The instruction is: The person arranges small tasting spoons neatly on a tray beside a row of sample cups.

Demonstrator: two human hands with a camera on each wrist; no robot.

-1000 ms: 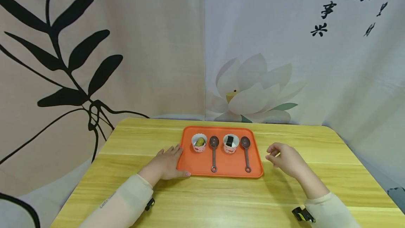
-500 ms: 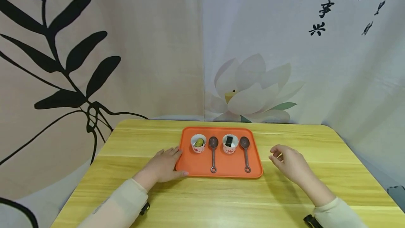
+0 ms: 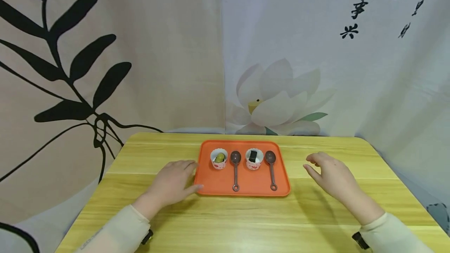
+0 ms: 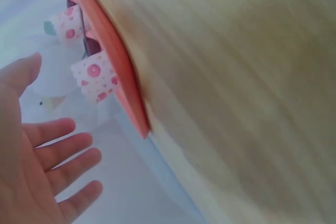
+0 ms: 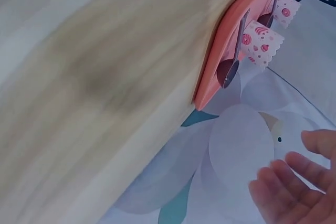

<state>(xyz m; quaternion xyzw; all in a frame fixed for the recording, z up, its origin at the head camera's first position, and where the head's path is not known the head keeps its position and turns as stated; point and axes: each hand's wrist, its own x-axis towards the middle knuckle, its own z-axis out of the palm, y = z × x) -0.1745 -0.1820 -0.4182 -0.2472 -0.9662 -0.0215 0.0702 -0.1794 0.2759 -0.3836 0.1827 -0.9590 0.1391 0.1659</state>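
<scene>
My left hand [image 3: 172,182] hovers at the left edge of an orange tray [image 3: 218,184], its fingers spread and apart from the rim in the left wrist view. To the tray's right, my right hand [image 3: 332,173] hangs above the table with loosely bent fingers and holds nothing. On the tray stand two paper cups with red prints: the left cup [image 3: 218,164] has green pieces [image 3: 220,157] inside, the right cup [image 3: 253,164] a black-and-white piece [image 3: 252,156]. A brown spoon [image 3: 235,169] lies between the cups, and a second spoon [image 3: 272,169] lies right of them.
The tray rests on a yellow wood-grain table [image 3: 239,225], near its far edge. Behind the table hangs a pale curtain [image 3: 175,50] printed with dark leaves, a lotus and black characters.
My left hand has lifted off the tray's left edge and drawn back a little to the left. My right hand has moved slightly right, away from the tray, and its fingers have loosened.
</scene>
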